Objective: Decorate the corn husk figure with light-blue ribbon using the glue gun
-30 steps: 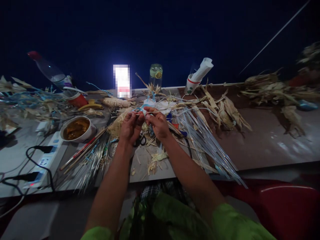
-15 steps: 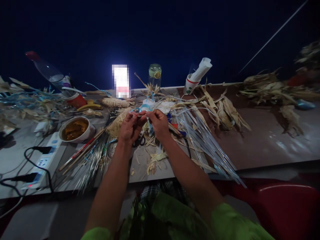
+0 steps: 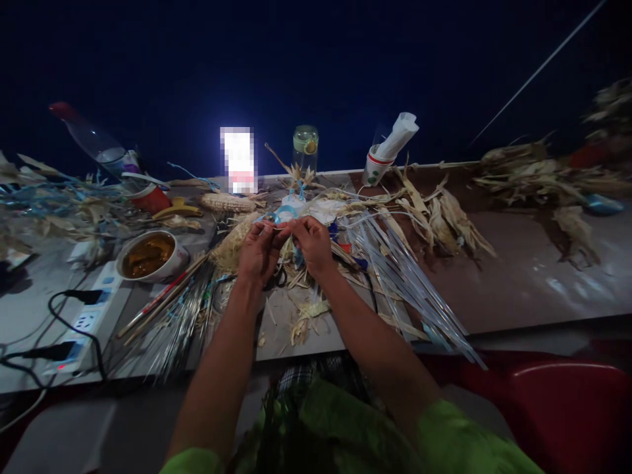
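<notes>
Side by side above the middle of the table, my left hand [image 3: 261, 251] and my right hand [image 3: 313, 247] are both closed in a pinch. Between their fingertips runs a thin pale strip [image 3: 280, 228], too small to make out its material. A light-blue ring-shaped band [image 3: 287, 211] lies just beyond the fingers. Behind it stands a tied bundle of dry corn husk [image 3: 299, 176] with blue string. Dark scissor-like handles [image 3: 280, 276] show beneath my hands, partly hidden. A small husk piece [image 3: 313, 309] rests nearer the table edge.
Clear plastic rods [image 3: 409, 283] and dry husks [image 3: 439, 220] lie on the right. Thin metal wires [image 3: 182, 329], a bowl of brown liquid [image 3: 148, 257] and a power strip [image 3: 89, 322] are on the left. Behind stand a lit screen [image 3: 239, 158], a bottle [image 3: 305, 148] and a paper cup [image 3: 376, 168].
Both hands stay nearly in place, with only a slight shift of the fingers. The pale strip is still pinched between them.
</notes>
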Demonstrator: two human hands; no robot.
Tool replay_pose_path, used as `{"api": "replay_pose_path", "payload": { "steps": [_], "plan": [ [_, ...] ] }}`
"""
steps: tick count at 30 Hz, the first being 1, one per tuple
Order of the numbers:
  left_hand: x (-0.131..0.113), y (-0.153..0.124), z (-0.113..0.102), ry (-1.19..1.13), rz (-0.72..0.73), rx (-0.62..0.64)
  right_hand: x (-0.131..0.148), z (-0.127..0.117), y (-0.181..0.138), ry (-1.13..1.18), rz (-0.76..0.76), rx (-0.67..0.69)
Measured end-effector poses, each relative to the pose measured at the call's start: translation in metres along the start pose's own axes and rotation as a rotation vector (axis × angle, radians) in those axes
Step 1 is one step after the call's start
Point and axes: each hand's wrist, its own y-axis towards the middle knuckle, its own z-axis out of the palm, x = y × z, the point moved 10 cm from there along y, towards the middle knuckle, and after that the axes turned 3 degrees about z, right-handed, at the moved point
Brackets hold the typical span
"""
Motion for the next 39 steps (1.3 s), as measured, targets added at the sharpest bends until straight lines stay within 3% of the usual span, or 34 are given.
{"api": "replay_pose_path", "payload": {
  "steps": [8,17,28,34,39],
  "plan": [
    [0.005,0.0,-0.001,-0.029,-0.051,0.007,0.0,0.007,0.001,0.019,0.042,0.147],
    [0.006,-0.004,0.004,0.062,-0.09,0.031,0.0,-0.009,0.006,-0.062,-0.003,-0.01],
    [0.025,-0.017,0.027,0.337,-0.215,0.35,-0.01,0.0,0.001,-0.01,0.149,0.084],
    [0.025,-0.021,0.026,0.485,-0.246,0.391,-0.015,0.005,0.0,-0.02,0.199,0.15],
    [0.023,-0.023,0.022,0.534,-0.265,0.408,-0.004,0.011,0.002,0.014,0.108,0.245]
  ]
}}
